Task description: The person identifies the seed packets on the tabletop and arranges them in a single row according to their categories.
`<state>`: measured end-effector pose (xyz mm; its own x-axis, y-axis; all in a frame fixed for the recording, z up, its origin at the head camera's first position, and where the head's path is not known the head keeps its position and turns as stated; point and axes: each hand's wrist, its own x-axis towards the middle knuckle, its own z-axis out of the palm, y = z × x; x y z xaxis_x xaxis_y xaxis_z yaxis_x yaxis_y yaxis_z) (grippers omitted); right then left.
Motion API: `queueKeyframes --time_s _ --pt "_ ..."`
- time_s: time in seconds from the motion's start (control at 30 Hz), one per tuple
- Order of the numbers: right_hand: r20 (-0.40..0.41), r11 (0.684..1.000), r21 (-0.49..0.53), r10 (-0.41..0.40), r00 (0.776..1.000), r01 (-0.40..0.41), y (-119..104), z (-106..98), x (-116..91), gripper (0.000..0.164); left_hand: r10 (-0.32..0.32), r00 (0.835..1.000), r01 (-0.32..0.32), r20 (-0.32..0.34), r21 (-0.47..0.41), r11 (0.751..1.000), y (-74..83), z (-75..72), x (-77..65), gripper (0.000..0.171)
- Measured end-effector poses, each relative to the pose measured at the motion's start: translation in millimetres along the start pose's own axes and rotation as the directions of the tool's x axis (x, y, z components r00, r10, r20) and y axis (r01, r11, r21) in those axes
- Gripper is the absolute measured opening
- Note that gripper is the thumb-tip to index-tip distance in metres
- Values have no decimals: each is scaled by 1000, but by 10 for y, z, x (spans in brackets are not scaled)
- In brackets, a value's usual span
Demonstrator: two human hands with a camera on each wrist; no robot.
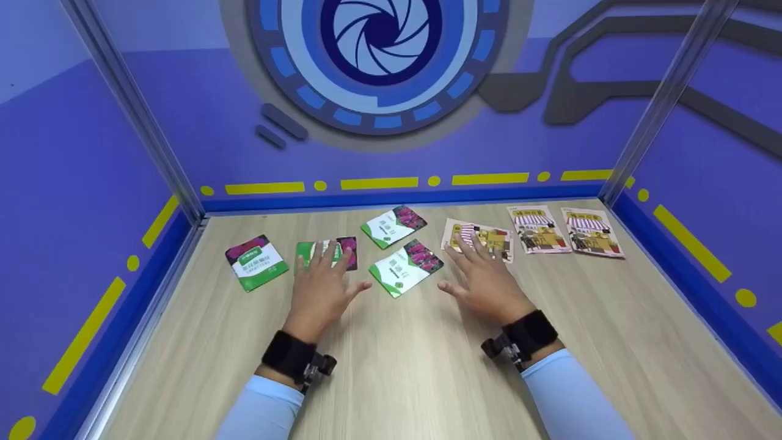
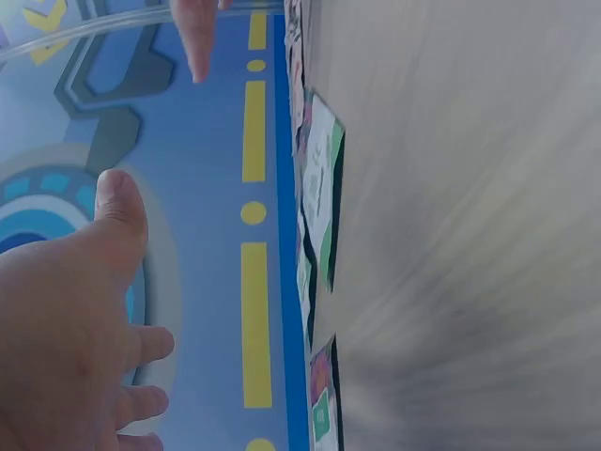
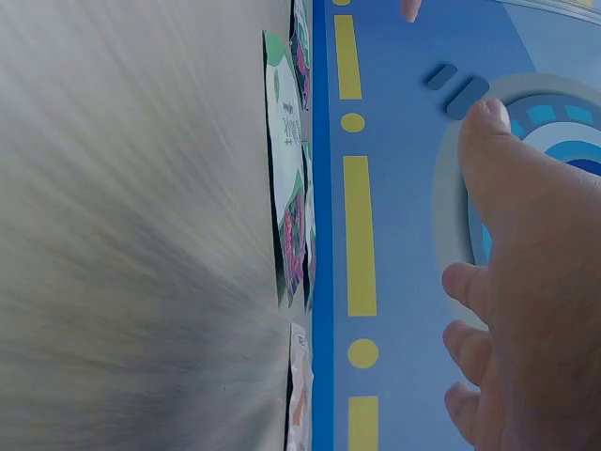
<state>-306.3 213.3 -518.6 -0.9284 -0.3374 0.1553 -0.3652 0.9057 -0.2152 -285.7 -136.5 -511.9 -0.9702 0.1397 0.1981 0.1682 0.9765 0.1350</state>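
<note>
My left hand (image 1: 321, 293) hovers above the table with fingers spread and holds nothing. Beneath its fingertips, partly hidden, lies a flat green, white and purple packet (image 1: 349, 253). My right hand (image 1: 489, 287), also spread, hangs over a pink packet with a striped awning picture (image 1: 501, 241) and covers part of it. Both wrist views show the hands raised off the tabletop. Between the hands lie two white-and-green packets with purple flowers, the rear one (image 1: 391, 226) and the front one (image 1: 406, 269). Another green-and-white packet (image 1: 256, 263) lies left of my left hand.
Two more pink awning packets, one (image 1: 539, 229) beside the other (image 1: 592, 232), lie at the back right. The wooden table (image 1: 397, 379) is bounded by a blue back wall (image 1: 379, 162) and side walls with metal corner posts.
</note>
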Motion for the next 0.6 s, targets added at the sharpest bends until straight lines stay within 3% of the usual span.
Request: queueKeyframes --time_s 0.17,0.3,0.47,0.6 --pt "7 1000 -5 -1 1000 1 21 0 -3 82 -51 999 52 9 -40 998 -200 -48 39 89" --pt "5 1000 0 13 1000 -13 28 -3 -5 82 -96 995 99 24 -132 986 -422 -41 68 88" --pt "7 1000 3 11 1000 -11 28 -11 -1 83 -178 981 191 76 -257 947 -735 -28 84 88" --pt "19 1000 17 6 1000 -6 13 -4 -2 84 -296 949 315 107 -297 901 -968 -35 72 84"
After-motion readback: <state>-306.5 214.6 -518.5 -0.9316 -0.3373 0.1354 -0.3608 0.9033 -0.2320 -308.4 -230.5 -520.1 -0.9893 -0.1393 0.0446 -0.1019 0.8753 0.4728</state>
